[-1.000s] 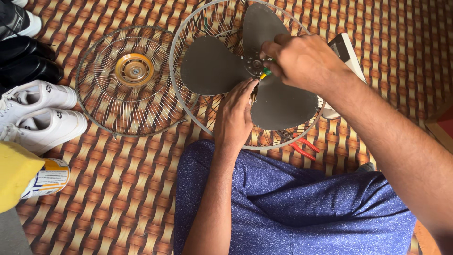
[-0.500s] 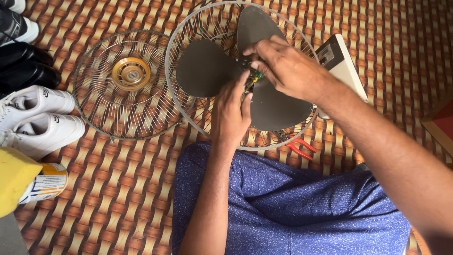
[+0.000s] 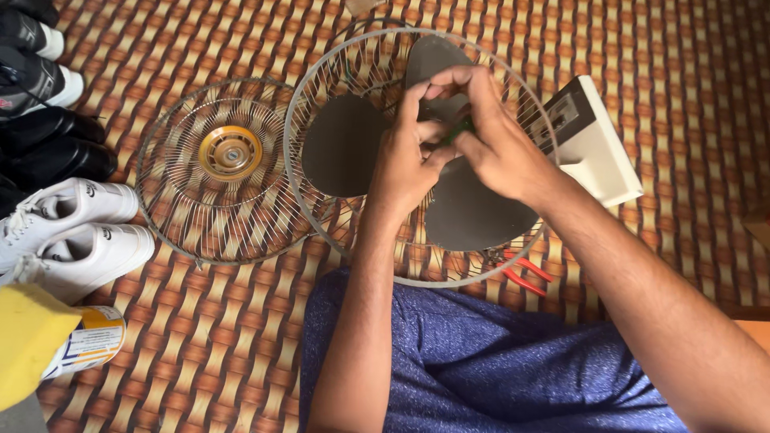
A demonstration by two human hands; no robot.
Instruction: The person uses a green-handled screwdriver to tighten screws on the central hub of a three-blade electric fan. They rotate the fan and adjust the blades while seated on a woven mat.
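Observation:
A table fan lies face up on the woven mat, its rear wire guard (image 3: 321,216) ringing three dark grey blades (image 3: 341,148). Both my hands meet over the blade hub. My left hand (image 3: 405,160) pinches at the hub with thumb and fingers. My right hand (image 3: 493,140) is closed on a small green tool (image 3: 459,128), its tip at the hub. The hub itself is hidden under my fingers.
The detached front wire guard (image 3: 224,172) with a yellow centre cap lies left of the fan. The fan's white base (image 3: 597,152) is at right. Red-handled pliers (image 3: 525,273) lie by my knee. Shoes (image 3: 68,232) line the left edge; a can (image 3: 88,341) sits lower left.
My left hand rose from the lower blade to the hub and now meets my right hand. The view shifted so the fan sits lower in the picture.

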